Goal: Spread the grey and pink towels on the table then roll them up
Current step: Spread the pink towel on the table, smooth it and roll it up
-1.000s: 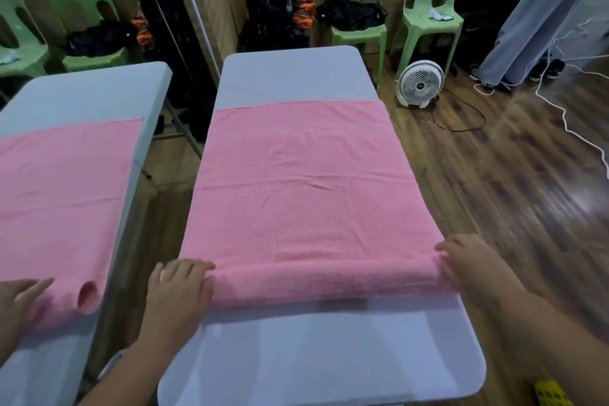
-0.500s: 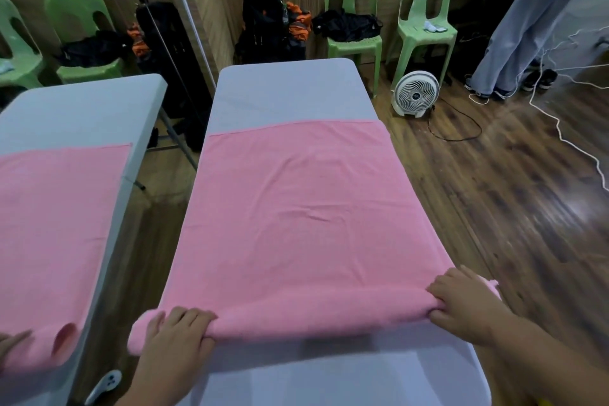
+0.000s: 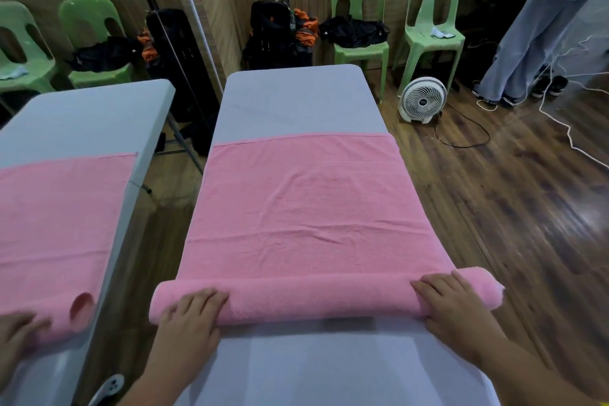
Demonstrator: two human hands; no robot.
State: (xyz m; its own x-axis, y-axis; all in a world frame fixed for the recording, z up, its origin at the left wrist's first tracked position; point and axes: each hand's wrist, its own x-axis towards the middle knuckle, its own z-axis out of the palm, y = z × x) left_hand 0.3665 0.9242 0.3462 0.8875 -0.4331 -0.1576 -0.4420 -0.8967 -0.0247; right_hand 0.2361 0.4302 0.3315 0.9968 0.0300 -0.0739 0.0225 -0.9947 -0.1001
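Note:
A pink towel [image 3: 303, 208] lies flat across a grey-covered table [image 3: 296, 99]. Its near end is wound into a thick roll [image 3: 313, 297] that spans the table's width and sticks out past both side edges. My left hand [image 3: 188, 323] presses on the roll near its left end, fingers curled over the top. My right hand [image 3: 458, 310] grips it near the right end the same way. I cannot tell whether the grey surface is the grey towel or a table cover.
A mirror [image 3: 66, 208] on the left repeats the table, towel and a hand. Behind the table stand green chairs [image 3: 359, 20], black bags [image 3: 280, 33] and a small white fan [image 3: 423, 100]. A person [image 3: 540, 36] stands at the far right, with white cables [image 3: 566, 128] across the wooden floor.
The roll has grown thicker and moved away from me along the table. Both hands travelled forward with it, and less of the towel lies flat.

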